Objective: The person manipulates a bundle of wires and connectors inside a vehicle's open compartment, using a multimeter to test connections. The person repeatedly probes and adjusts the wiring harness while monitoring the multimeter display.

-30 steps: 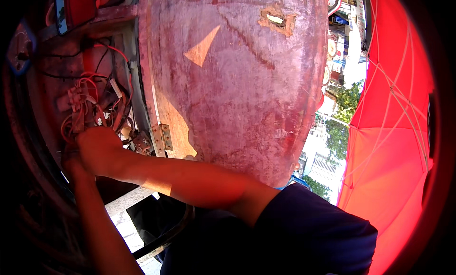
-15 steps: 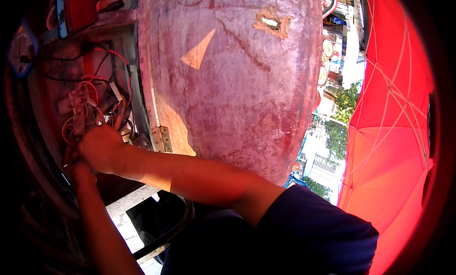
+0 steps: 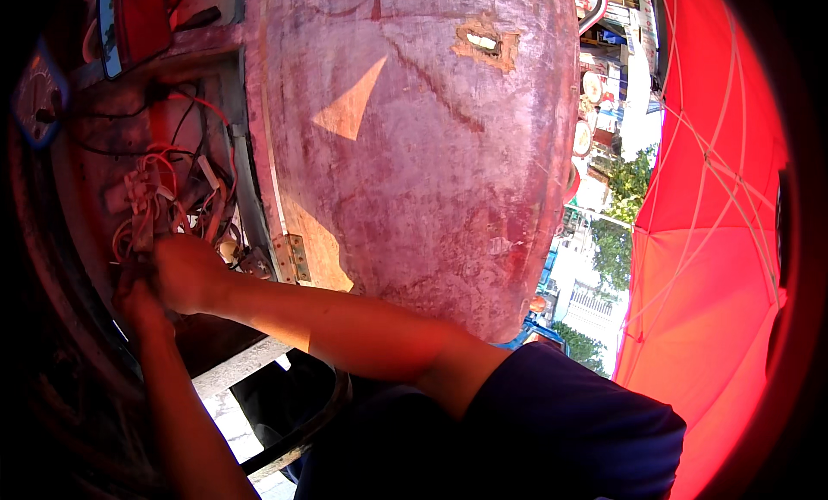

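Note:
Both of my hands are close together at the bottom of an open metal compartment (image 3: 220, 77), below a tangle of wires (image 3: 164, 159). My right hand (image 3: 191, 274) is closed, its back toward me and its fingertips hidden. Just to its left and lower, my left hand (image 3: 142, 306) has its fingers bent together in shadow; what they pinch is too dark to make out. A pale connector block (image 3: 138, 189) with wires sits right above the hands. A white connector (image 3: 208, 172) hangs among the wires to the right.
A worn, reddish-purple panel (image 3: 414, 172) stands open to the right, held by a rusty hinge (image 3: 296, 257). A mirror (image 3: 110, 30) is at the upper left. A curved dark bar (image 3: 341, 392) lies below my right forearm. Red cloth (image 3: 716, 241) hangs at far right.
My right hand has shifted slightly down and right. My left hand has tilted a little, showing more of its bent fingers. The view has moved slightly.

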A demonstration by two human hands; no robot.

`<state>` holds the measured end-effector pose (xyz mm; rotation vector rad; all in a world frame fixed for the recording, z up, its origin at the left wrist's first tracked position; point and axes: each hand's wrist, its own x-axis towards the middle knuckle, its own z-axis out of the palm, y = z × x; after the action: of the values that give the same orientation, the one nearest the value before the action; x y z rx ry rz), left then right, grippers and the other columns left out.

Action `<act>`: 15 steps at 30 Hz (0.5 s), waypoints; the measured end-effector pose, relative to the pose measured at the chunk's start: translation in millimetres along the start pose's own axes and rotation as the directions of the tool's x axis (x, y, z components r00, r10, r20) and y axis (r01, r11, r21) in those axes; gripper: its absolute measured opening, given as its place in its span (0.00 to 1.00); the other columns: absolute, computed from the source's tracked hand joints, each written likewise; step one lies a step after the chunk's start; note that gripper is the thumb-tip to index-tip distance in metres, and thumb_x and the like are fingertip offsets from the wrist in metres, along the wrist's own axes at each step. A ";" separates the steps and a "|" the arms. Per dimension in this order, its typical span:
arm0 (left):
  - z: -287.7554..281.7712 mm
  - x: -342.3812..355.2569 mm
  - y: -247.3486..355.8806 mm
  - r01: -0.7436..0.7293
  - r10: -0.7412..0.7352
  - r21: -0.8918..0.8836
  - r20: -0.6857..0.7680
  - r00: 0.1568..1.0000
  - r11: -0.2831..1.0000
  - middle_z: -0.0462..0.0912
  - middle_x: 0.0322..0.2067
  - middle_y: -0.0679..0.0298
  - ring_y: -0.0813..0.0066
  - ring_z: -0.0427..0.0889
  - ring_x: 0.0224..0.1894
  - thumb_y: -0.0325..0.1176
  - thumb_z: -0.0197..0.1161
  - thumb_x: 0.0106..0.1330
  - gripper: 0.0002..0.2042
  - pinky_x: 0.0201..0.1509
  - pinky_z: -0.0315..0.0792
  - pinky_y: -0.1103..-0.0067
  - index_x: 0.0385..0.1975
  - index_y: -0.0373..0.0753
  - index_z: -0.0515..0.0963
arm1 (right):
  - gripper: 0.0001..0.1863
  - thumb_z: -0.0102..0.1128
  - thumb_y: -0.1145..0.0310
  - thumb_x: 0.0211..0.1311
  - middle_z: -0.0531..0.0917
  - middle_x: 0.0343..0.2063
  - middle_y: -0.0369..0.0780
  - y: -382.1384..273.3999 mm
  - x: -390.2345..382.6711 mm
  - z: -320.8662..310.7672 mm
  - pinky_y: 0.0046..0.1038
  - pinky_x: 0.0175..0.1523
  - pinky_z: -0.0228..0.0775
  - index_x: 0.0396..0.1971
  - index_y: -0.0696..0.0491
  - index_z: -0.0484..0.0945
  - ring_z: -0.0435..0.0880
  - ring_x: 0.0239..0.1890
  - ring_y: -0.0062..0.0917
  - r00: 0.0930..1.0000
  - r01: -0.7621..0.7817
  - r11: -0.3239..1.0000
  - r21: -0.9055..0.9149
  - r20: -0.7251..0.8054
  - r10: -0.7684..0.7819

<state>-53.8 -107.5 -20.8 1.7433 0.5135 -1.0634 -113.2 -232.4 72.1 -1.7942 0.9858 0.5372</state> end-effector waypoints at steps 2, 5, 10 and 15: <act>1.5 -5.2 4.8 -0.033 0.034 -0.010 0.031 0.999 0.999 0.82 0.37 0.63 0.74 0.80 0.36 0.26 0.55 0.62 0.12 0.40 0.73 0.77 0.45 0.36 0.79 | 0.13 0.60 0.66 0.50 0.82 0.29 0.53 8.9 -2.6 10.3 0.41 0.43 0.74 0.33 0.59 0.81 0.82 0.36 0.46 0.998 -0.001 0.996 0.092 -0.065 0.007; 0.6 -10.1 12.2 -0.013 0.012 0.036 0.050 0.999 0.999 0.82 0.35 0.66 0.76 0.79 0.33 0.28 0.56 0.63 0.12 0.38 0.73 0.79 0.45 0.38 0.79 | 0.15 0.59 0.64 0.53 0.82 0.28 0.53 10.1 -6.1 9.3 0.41 0.43 0.73 0.40 0.55 0.80 0.82 0.35 0.46 0.998 0.026 0.994 0.106 -0.064 -0.019; -6.7 -8.0 16.8 0.149 -0.149 0.007 0.150 0.977 0.989 0.79 0.27 0.71 0.83 0.74 0.23 0.31 0.56 0.63 0.10 0.26 0.68 0.84 0.41 0.39 0.79 | 0.20 0.60 0.60 0.55 0.82 0.30 0.53 2.1 -26.6 -35.1 0.42 0.44 0.72 0.43 0.58 0.79 0.82 0.36 0.46 1.000 0.017 0.940 0.341 -0.005 -0.016; 3.3 -19.7 33.8 0.241 -0.233 -0.059 0.111 0.966 0.969 0.74 0.20 0.72 0.85 0.69 0.17 0.35 0.58 0.63 0.06 0.19 0.63 0.86 0.33 0.42 0.78 | 0.13 0.55 0.68 0.55 0.80 0.29 0.53 14.1 -20.9 -40.1 0.46 0.41 0.70 0.36 0.60 0.78 0.79 0.35 0.50 0.972 0.104 0.994 -0.045 -0.206 -0.111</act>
<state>-40.6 -122.2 13.1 1.5814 0.6998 -1.2801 -139.5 -263.4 96.4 -1.9510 1.0184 0.3041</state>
